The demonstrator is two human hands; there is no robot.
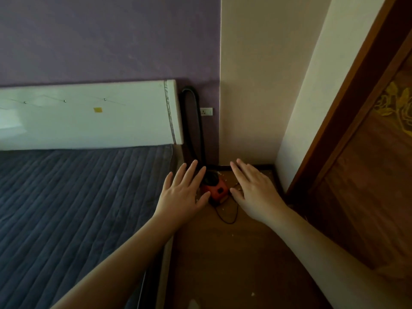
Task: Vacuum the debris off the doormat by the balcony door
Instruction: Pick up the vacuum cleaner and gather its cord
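Note:
A small red and black vacuum cleaner (pixel 216 190) stands on the brown floor in the corner between the bed and the wall. Its black hose (pixel 199 121) loops up along the purple wall beside the headboard. A thin black cord (pixel 225 216) curls on the floor in front of it. My left hand (pixel 185 190) hovers above the vacuum's left side with fingers straight and spread, holding nothing. To the vacuum's right, my right hand (pixel 252 188) is stretched out flat and empty. No doormat is in view.
A bed with a grey quilted cover (pixel 78 208) and white headboard (pixel 89 117) fills the left. A wall socket (pixel 206 111) sits beside the hose. A carved wooden door (pixel 367 163) stands at the right. Pale crumbs (pixel 253 293) lie scattered on the narrow floor strip.

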